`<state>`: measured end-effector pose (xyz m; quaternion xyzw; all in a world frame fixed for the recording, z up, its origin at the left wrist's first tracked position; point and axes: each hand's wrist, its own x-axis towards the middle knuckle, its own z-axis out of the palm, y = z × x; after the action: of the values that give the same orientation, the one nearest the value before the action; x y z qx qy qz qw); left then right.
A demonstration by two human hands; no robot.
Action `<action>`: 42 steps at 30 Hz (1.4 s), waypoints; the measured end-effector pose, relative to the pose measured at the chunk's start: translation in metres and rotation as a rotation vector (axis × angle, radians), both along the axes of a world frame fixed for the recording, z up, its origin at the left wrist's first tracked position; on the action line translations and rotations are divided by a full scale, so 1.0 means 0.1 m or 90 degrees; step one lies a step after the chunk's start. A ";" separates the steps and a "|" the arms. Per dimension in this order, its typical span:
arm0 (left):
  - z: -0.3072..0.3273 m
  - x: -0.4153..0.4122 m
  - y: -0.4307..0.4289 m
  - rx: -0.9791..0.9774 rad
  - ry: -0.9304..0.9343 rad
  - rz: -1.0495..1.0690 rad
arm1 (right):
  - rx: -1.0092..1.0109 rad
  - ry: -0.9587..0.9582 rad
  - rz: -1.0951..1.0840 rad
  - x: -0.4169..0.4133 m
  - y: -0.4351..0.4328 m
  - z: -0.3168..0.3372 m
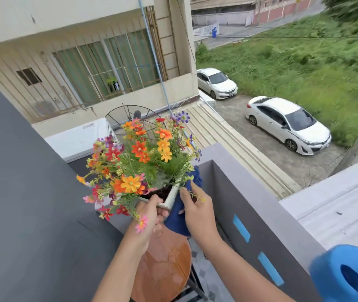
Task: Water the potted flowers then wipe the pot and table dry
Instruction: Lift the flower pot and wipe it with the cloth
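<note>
A white square pot (172,198) full of orange, red and purple flowers (140,158) is lifted above a small round wooden table (169,264). My left hand (149,219) grips the pot's near corner and holds it up. My right hand (197,211) presses a dark blue cloth (179,221) against the pot's right side. The cloth wraps round the pot and shows again behind it near the wall. The tabletop below glistens with water. Most of the pot's body is hidden by flowers, cloth and hands.
A grey balcony wall (245,192) with blue tape strips runs along the right, a dark wall (21,192) on the left. A blue watering can (348,273) sits at the bottom right corner. Beyond the wall lie a roof, parked cars and grass far below.
</note>
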<state>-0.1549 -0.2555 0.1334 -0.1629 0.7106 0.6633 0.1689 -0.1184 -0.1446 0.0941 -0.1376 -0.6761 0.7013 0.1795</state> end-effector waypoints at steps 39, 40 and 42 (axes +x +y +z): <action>-0.18 0.00 -0.29 -0.020 0.031 0.167 | -0.103 -0.145 -0.097 -0.28 0.47 0.24; -0.25 0.09 -0.22 -0.022 0.020 0.135 | -0.097 -0.143 -0.120 -0.28 0.42 0.21; -0.26 0.23 -0.05 -0.019 0.000 0.049 | -0.079 -0.128 -0.149 -0.28 0.30 0.17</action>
<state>-0.1315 -0.2603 0.1074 -0.1926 0.7137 0.6586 0.1407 -0.1465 -0.1147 0.1108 -0.2956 -0.6255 0.6987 0.1823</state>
